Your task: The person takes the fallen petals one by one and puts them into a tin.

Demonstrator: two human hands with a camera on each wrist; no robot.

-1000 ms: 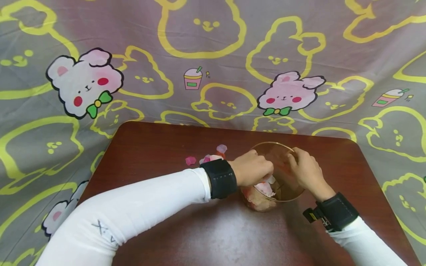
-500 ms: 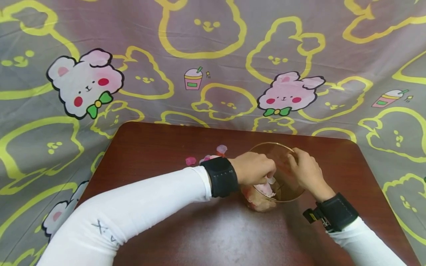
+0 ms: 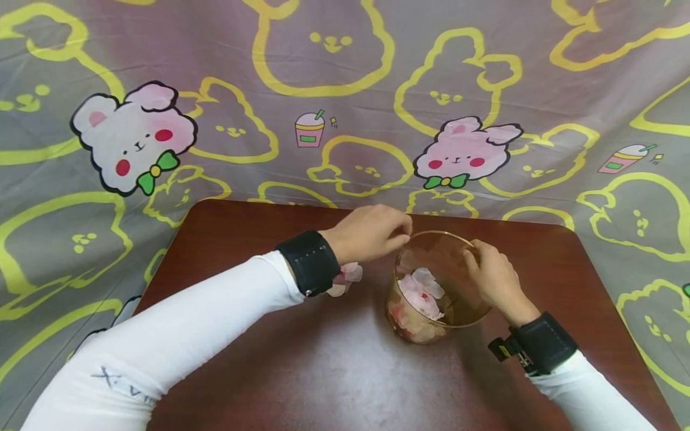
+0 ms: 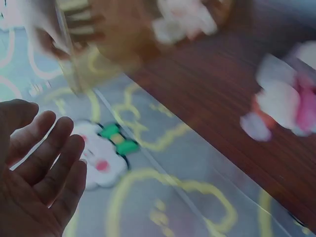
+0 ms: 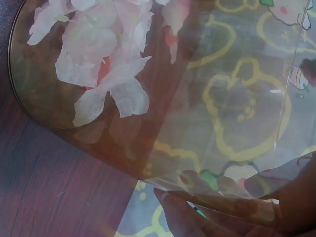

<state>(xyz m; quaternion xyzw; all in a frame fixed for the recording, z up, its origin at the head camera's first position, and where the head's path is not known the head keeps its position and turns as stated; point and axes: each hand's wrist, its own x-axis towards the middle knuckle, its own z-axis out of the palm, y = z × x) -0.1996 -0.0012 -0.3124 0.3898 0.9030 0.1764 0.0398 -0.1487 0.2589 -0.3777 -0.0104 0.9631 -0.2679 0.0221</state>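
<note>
A clear amber container (image 3: pixel 415 329) with a gold rim stands on the table, and pale pink petals (image 3: pixel 420 293) lie in its left part. My right hand (image 3: pixel 496 278) grips the container's wall at the right rim, thumb on the inside and fingers outside, as the right wrist view shows. Left of the rim, my left hand (image 3: pixel 372 230) is raised over the table, its fingers loosely bent. The left wrist view shows that palm (image 4: pixel 39 173) facing up with nothing in it. Under the left wrist lies a small pile of pink and white petals (image 3: pixel 347 274), partly hidden by the forearm.
The brown wooden table (image 3: pixel 345 371) has rounded far corners. Right behind it hangs a grey curtain (image 3: pixel 366 167) printed with yellow outlines and rabbit faces. Black bands (image 3: pixel 308 263) are strapped round both wrists over white sleeves.
My left hand has come up out of the container and moved left and away from me, uncovering the petals inside. The right hand keeps its grip on the wall.
</note>
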